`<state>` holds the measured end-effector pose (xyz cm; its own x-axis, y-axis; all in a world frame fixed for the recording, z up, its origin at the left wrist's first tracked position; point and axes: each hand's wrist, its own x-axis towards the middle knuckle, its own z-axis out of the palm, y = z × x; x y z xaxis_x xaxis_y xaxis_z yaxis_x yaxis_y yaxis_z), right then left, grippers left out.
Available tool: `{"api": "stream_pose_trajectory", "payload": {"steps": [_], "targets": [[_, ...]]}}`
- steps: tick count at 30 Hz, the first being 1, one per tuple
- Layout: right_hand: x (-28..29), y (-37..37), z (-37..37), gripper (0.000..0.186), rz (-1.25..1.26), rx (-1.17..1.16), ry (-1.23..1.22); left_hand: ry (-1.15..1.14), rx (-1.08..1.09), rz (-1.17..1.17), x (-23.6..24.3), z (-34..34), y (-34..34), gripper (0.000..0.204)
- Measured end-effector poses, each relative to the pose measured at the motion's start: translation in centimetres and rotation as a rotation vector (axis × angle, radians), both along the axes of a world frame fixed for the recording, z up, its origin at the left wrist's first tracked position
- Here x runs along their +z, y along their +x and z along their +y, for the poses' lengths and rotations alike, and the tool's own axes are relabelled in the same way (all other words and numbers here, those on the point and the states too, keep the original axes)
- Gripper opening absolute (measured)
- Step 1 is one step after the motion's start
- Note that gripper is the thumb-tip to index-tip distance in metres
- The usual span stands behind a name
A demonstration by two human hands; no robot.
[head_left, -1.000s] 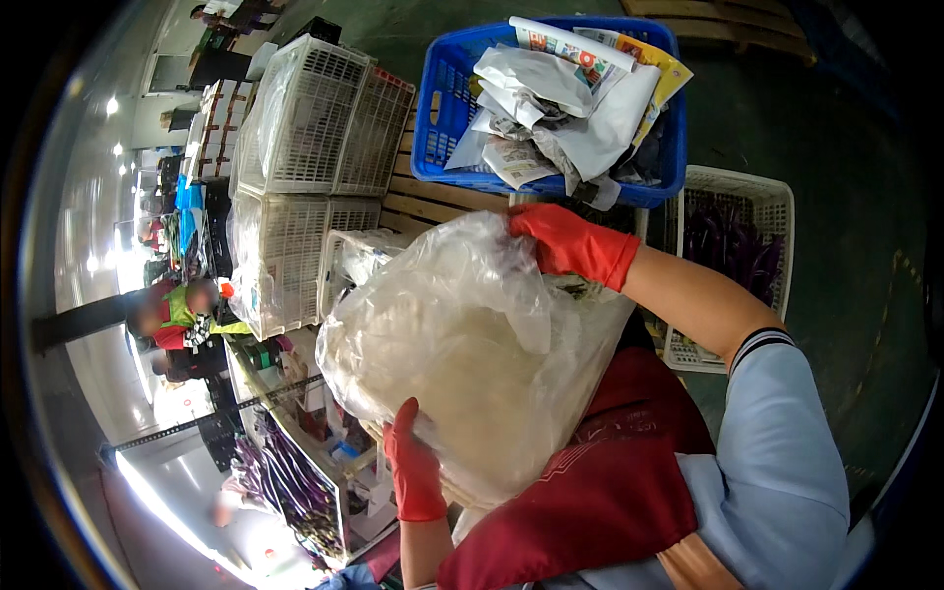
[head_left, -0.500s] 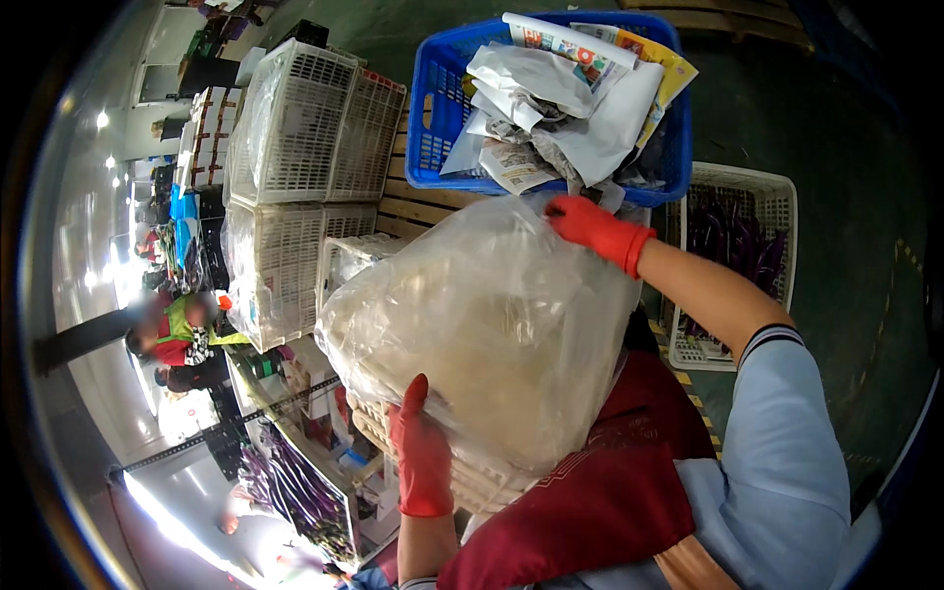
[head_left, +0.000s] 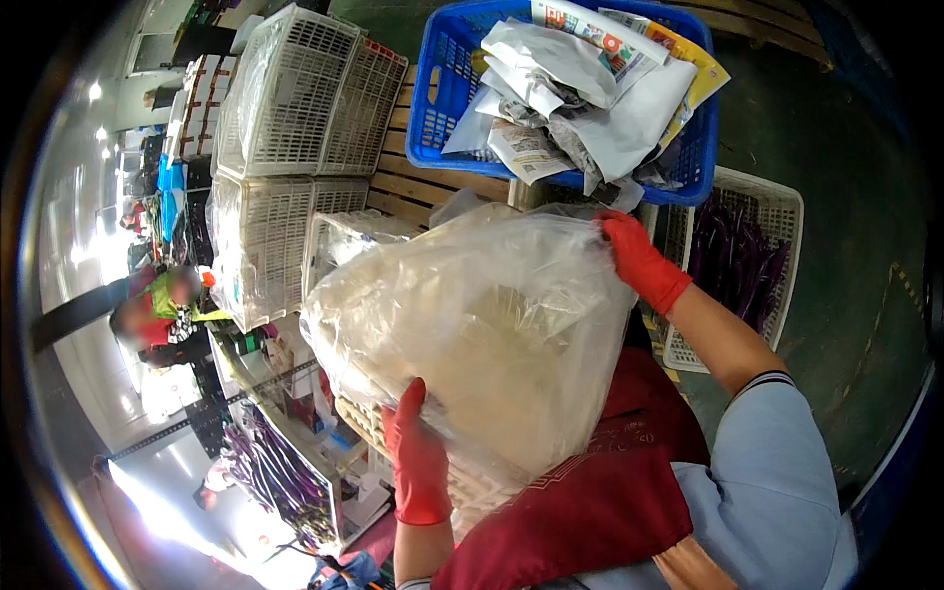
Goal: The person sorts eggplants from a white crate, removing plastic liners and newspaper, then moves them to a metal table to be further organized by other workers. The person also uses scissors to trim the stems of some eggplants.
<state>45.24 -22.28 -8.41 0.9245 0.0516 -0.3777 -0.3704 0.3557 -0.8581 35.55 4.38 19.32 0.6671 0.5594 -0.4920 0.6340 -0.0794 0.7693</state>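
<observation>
A large clear plastic bag (head_left: 462, 324) spreads out in front of me, over a cream-coloured crate (head_left: 366, 421) whose slatted side shows at the lower left. My right hand (head_left: 644, 264), in a red rubber glove, is closed on the bag's far right edge. At the near left side, my left hand (head_left: 421, 462), gloved the same way, has its thumb up against the plastic and its fingers around the edge. Part of those fingers is hidden. Pale shapes show through the film, but I cannot make out what they are.
Beyond the bag stands a blue basket (head_left: 426, 133) heaped with paper sheets (head_left: 619, 118). A white crate of long purple eggplants (head_left: 737, 256) is at right. Stacked white crates (head_left: 285, 93) rise at left on a wooden pallet (head_left: 393, 202). More eggplants (head_left: 280, 472) lie lower left.
My right hand has moved right and slightly nearer, drawing the bag's far edge with it. The left hand stays at the near left side. The view has shifted a little.
</observation>
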Motion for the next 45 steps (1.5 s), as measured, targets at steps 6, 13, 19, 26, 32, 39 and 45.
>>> {"api": "stream_pose_trajectory", "payload": {"steps": [6,13,19,26,32,39,45], "targets": [[16.1,-2.4,5.9,0.02,0.486,0.252,0.82,-0.09,0.095,-0.008,-0.2,0.5,-0.2,0.053],[19.2,-3.8,7.9,0.021,0.447,0.537,0.76,-0.198,0.201,-0.077,0.0,0.6,-0.6,0.039],[2.6,5.2,0.8,0.035,0.152,0.112,-0.25,0.007,0.14,0.093,-0.2,0.9,-1.1,0.055],[1.1,4.2,0.9,0.052,-0.277,0.303,-0.853,0.019,0.135,0.058,0.1,-1.2,-0.5,0.057],[-3.5,-6.9,14.9,0.04,-0.195,0.812,-0.293,-0.001,0.116,0.048,-0.4,-1.9,0.1,0.05],[6.5,-5.3,11.4,0.042,0.191,1.05,0.097,0.114,0.119,0.097,-0.4,-0.5,-1.3,0.046],[-11.2,-4.7,7.6,0.028,0.169,0.671,-0.598,-0.04,0.348,0.094,0.4,-1.5,-0.7,0.048]]}}
